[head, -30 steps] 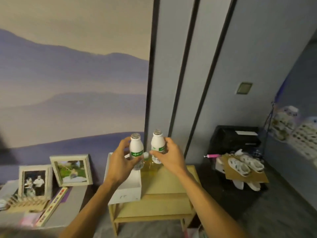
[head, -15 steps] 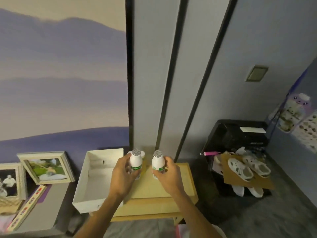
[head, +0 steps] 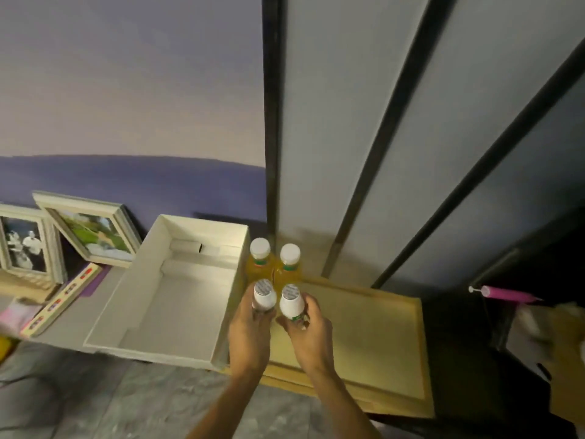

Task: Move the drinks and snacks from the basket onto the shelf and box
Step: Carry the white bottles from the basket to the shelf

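Your left hand [head: 250, 327] gripped the left bottle [head: 264, 297], your right hand [head: 311, 331] the right bottle [head: 292, 302]; both had descended to the shelf [head: 364, 327] beside the yellow drinks [head: 260, 264], so placement looked nearly complete.

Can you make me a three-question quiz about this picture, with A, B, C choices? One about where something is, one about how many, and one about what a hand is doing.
1. Where do the yellow drinks stand?
A) on a chair
B) on the wooden shelf
C) in a sink

2. How many bottles can you see?
A) two
B) four
C) six

3. What is the left hand doing?
A) holding a small white bottle
B) waving
C) lying flat

Answers:
1 B, they stand at the shelf's back corner.
2 B, two are yellow and two are small and white.
3 A, its fingers curl round the bottle.
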Action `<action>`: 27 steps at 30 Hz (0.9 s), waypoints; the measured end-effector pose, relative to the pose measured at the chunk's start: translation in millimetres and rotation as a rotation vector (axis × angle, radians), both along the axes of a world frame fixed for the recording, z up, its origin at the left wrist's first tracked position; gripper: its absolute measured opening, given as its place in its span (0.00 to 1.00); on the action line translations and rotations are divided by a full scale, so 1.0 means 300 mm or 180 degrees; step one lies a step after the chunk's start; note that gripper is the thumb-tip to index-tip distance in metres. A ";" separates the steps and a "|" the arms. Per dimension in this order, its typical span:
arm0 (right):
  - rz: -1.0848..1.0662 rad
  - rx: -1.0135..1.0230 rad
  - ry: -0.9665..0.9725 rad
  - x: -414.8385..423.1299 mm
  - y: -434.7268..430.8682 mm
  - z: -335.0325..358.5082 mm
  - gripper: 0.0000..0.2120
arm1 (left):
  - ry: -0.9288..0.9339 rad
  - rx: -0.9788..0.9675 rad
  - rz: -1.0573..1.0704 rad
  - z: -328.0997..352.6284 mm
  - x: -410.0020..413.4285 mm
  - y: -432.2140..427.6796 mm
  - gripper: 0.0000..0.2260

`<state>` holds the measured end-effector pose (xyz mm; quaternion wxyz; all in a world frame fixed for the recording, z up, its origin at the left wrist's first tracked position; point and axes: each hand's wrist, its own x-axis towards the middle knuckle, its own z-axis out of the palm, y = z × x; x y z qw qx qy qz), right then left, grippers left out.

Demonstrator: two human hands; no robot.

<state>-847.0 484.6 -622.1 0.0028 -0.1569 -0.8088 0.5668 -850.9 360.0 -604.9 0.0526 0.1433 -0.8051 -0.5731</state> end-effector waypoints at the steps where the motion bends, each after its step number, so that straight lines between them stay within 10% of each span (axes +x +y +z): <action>1: -0.0014 -0.0066 -0.0022 -0.012 -0.008 -0.051 0.28 | 0.0008 0.0049 0.0064 -0.044 -0.015 0.000 0.22; 15: -0.0273 0.0325 0.0100 -0.061 -0.126 -0.210 0.26 | -0.0025 -0.0003 0.0084 -0.247 -0.099 -0.046 0.25; 27: 0.0312 0.1367 0.0182 -0.012 0.051 0.220 0.41 | 0.0353 -0.0792 -0.0854 0.170 -0.019 -0.117 0.35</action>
